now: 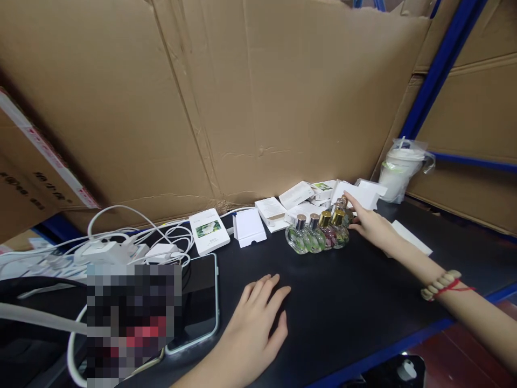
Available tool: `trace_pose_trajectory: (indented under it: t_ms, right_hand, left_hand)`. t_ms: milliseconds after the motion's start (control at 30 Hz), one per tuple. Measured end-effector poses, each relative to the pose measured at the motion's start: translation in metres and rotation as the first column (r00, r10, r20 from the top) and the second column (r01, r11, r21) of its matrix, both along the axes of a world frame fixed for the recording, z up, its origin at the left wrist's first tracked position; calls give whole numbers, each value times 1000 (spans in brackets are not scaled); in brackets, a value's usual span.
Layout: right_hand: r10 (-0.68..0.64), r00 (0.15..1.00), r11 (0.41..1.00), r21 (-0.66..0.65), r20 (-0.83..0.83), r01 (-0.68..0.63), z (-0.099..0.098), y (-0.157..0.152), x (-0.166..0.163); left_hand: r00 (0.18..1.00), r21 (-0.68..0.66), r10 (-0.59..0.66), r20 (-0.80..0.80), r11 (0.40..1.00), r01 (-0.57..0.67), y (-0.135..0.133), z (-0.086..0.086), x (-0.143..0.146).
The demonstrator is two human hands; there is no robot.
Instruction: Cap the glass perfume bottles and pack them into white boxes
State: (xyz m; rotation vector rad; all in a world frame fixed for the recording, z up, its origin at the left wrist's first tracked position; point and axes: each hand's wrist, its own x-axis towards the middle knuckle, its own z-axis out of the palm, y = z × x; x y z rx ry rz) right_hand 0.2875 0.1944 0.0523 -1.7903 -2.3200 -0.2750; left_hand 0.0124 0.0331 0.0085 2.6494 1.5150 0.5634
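Note:
My left hand (pixel 255 318) lies flat and open on the black table (pixel 347 302), fingers stretched forward, holding nothing, just right of a tablet (pixel 200 302). My right hand (pixel 369 223) reaches out to a row of several small glass perfume bottles (pixel 317 233) with silver and gold caps. Its fingers are spread and touch the right end of the row and a white box (pixel 359 195) behind it. A bead bracelet with red string (pixel 442 284) circles my right wrist.
Small white cartons (pixel 299 202) lie scattered behind the bottles. Two more boxes (pixel 209 230) sit at centre. White chargers and cables (pixel 121 245) tangle at the left. A lidded drink cup in a plastic bag (pixel 399 170) stands at the far right. Cardboard walls (pixel 258 97) close off the back.

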Motion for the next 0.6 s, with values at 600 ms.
trace_pose_trajectory:
  t_ms: [600]
  right_hand:
    - [419, 896, 812, 383, 145, -441, -20, -1, -4]
  left_hand:
    - [999, -56, -16, 40, 998, 18, 0, -2, -2]
